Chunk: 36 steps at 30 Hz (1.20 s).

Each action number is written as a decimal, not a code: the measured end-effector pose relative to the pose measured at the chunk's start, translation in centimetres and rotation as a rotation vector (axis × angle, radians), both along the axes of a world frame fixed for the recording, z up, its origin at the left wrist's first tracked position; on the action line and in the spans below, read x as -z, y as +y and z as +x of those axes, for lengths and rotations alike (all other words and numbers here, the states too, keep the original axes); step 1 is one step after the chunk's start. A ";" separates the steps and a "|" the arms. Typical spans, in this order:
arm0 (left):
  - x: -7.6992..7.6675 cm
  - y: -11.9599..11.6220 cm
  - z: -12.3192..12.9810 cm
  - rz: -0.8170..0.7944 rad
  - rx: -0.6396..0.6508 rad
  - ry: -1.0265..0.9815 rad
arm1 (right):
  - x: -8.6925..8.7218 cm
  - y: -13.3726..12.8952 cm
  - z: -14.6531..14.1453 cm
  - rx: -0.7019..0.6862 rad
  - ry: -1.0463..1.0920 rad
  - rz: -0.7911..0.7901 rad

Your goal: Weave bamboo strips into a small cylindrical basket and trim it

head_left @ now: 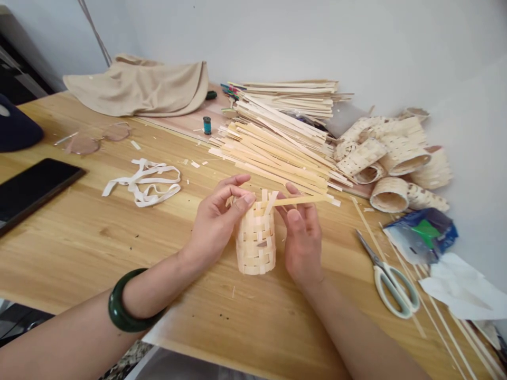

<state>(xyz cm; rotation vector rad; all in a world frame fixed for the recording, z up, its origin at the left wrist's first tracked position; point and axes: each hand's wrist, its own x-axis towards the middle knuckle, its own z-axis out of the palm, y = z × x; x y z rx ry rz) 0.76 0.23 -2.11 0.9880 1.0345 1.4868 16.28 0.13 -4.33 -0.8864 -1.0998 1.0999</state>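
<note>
A small woven cylinder (pixel 255 248) of pale thin wood strips is held upright over the table, its upright strip ends sticking out at the top. My left hand (pixel 216 221) pinches its upper left rim between thumb and fingers. From that rim a loose yellowish wood strip (pixel 304 200) runs out to the right, across the front of the fingers of my right hand (pixel 303 237). Those fingers curl around the strip close to the cylinder's top right, the thumb below it. The exact contact of the right fingertips is partly hidden.
Piled wood strips (pixel 273 153) lie behind my hands, with finished woven cylinders (pixel 390 195) to their right. Scissors (pixel 392 285) and a blue packet (pixel 422 235) lie at right. White ribbon (pixel 144 182), a phone (pixel 37 190), glasses (pixel 97 138) and a thread spool (pixel 207 125) are leftward.
</note>
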 end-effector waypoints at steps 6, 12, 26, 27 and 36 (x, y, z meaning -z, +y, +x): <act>0.3 0.0 0.4 0.035 0.020 0.036 | -0.8 -1.3 -1.7 -0.055 0.192 -0.328; 0.6 -0.4 1.5 -0.122 -0.022 -0.121 | -0.6 -1.3 -1.7 -0.006 0.236 -0.223; 0.6 -1.2 2.4 -0.193 0.224 -0.355 | -0.3 -1.4 -1.6 -0.029 0.219 -0.014; 0.6 -1.2 2.3 -0.205 0.215 -0.351 | -0.2 -1.4 -1.7 -0.036 0.228 -0.014; 1.8 -0.9 2.3 -0.168 0.140 -0.288 | -0.4 -1.7 -1.9 -0.030 0.222 -0.019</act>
